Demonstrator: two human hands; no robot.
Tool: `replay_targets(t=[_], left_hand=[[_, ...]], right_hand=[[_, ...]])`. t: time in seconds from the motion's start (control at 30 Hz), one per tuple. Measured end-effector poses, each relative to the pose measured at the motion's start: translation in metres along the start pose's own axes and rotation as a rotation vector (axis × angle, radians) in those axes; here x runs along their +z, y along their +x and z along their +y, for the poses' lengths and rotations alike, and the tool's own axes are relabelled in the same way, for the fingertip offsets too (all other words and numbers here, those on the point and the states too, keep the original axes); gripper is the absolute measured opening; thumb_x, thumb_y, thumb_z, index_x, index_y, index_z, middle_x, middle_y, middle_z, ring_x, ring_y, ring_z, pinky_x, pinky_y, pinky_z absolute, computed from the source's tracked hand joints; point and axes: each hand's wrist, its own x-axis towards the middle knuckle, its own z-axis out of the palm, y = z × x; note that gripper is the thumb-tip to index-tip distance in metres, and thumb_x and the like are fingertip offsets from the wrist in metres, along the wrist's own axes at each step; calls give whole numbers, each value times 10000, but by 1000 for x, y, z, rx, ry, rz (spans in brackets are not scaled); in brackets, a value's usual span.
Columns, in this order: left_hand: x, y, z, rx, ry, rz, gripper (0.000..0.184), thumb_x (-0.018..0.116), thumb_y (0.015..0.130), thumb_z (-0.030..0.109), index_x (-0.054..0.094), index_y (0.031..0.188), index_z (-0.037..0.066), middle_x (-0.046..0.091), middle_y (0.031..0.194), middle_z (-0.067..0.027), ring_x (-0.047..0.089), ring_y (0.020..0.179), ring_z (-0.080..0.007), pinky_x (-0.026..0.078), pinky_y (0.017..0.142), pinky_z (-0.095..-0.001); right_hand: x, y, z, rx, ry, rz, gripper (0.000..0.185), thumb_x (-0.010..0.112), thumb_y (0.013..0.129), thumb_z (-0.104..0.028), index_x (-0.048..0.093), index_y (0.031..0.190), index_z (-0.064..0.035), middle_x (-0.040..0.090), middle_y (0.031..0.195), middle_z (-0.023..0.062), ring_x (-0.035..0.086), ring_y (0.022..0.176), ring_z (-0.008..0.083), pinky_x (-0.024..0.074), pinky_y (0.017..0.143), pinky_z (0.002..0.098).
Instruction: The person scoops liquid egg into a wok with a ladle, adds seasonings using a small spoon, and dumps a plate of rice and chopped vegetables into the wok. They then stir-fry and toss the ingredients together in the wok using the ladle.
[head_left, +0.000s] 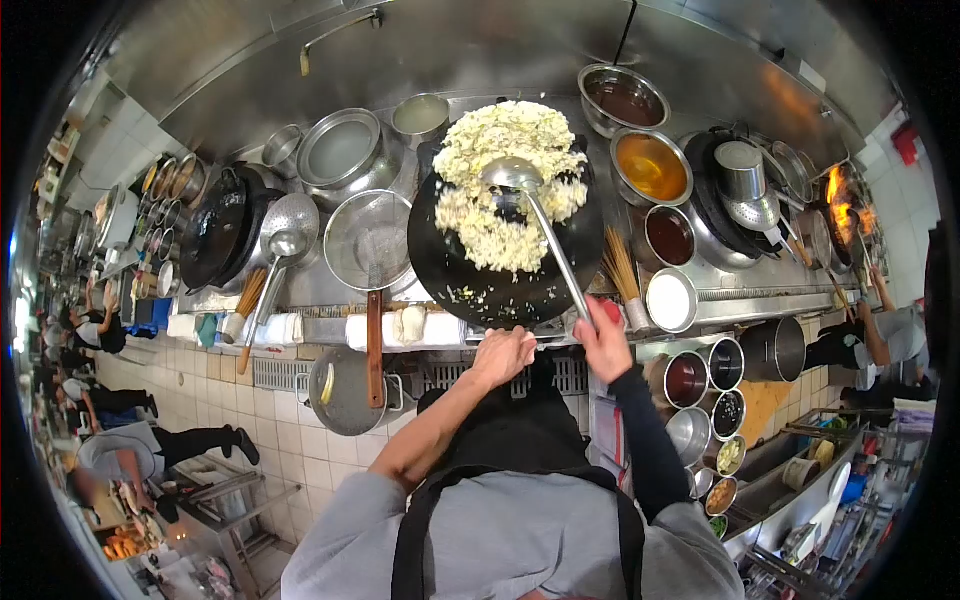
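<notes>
My right hand (603, 340) is closed around the long metal handle of a ladle (512, 174). Its bowl rests among pale yellow and white fried rice (505, 240) that spreads up the far side of a black wok (530, 300). At the near edge of the wok my left hand (505, 352) is wrapped shut, gripping it there; the exact grip point is partly hidden by the fingers. Some loose grains lie scattered on the dark near wall of the wok.
Left of the wok are a round mesh strainer (368, 240), a perforated skimmer (290, 228) and a water pot (341, 150). To the right stand a bowl of oil (652, 167), a white-filled container (672, 300) and a bamboo brush (622, 265). Flames (840, 205) rise at a co-worker's stove.
</notes>
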Motion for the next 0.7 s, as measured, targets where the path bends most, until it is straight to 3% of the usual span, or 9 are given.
replay_targets(t=[0.13, 0.17, 0.27, 0.37, 0.5, 0.57, 0.63, 0.67, 0.7], left_hand=[[-70, 45, 30, -25, -101, 231, 329, 566, 1065, 316, 632, 898, 40, 667, 834, -238, 664, 862, -451, 522, 758, -554], [-93, 56, 38, -7, -117, 200, 319, 592, 1053, 320, 625, 919, 33, 684, 870, -237, 661, 877, -452, 522, 781, -552], [-77, 87, 4, -18, -89, 184, 341, 589, 1050, 358, 621, 946, 35, 706, 924, -240, 665, 913, -454, 518, 821, -549], [-79, 100, -7, -56, -73, 121, 366, 570, 1054, 387, 623, 962, 37, 712, 962, -247, 667, 948, -454, 512, 845, -552], [-66, 111, -24, -79, -28, 117, 319, 576, 1052, 367, 641, 1006, 58, 702, 1029, -219, 635, 1052, -437, 486, 923, -524], [-52, 116, -36, -28, -5, 156, 257, 617, 1036, 325, 657, 1034, 71, 691, 1074, -186, 612, 1105, -418, 472, 955, -508], [-40, 107, -18, -69, 88, 405, 204, 675, 999, 278, 678, 1061, 83, 667, 1109, -150, 586, 1139, -395, 458, 980, -502], [-35, 101, -11, -90, 140, 523, 191, 703, 981, 255, 688, 1075, 90, 655, 1126, -131, 572, 1156, -383, 452, 993, -499], [-30, 99, -10, -80, 149, 599, 195, 724, 963, 247, 695, 1076, 91, 648, 1143, -123, 568, 1162, -382, 452, 994, -504]], right_hand=[[43, -84, 13, 38, 99, 118, 543, 588, 1065, -197, 442, 1571, -67, 688, 1151, 309, 736, 958, 434, 564, 789, 429], [58, -91, 28, -105, 15, 216, 541, 587, 1065, -198, 444, 1573, -82, 688, 1120, 318, 724, 945, 459, 562, 769, 436], [55, -88, 39, 154, -40, 46, 562, 595, 1057, -204, 431, 1586, -108, 695, 972, 322, 699, 922, 498, 546, 717, 468], [56, -82, 54, 162, -26, 54, 545, 587, 1061, -224, 445, 1569, -87, 687, 973, 311, 706, 835, 474, 539, 701, 476], [51, -9, 85, -220, -151, 184, 544, 544, 1072, -254, 413, 1586, -133, 694, 919, 305, 670, 849, 524, 521, 736, 569], [30, 39, 38, 139, -141, -114, 511, 535, 1071, -273, 456, 1552, -123, 676, 1090, 345, 656, 1015, 520, 538, 819, 548], [32, 87, 15, -52, 7, -98, 490, 538, 1075, -262, 477, 1535, -106, 669, 1178, 337, 685, 1047, 468, 546, 878, 494], [35, 109, 8, 20, 121, -196, 479, 540, 1078, -259, 488, 1526, -98, 691, 1149, 299, 698, 988, 415, 550, 877, 465], [33, 118, -3, 188, 308, -340, 486, 534, 1093, -282, 467, 1560, -164, 558, 921, 133, 557, 737, 221, 437, 632, 353]])
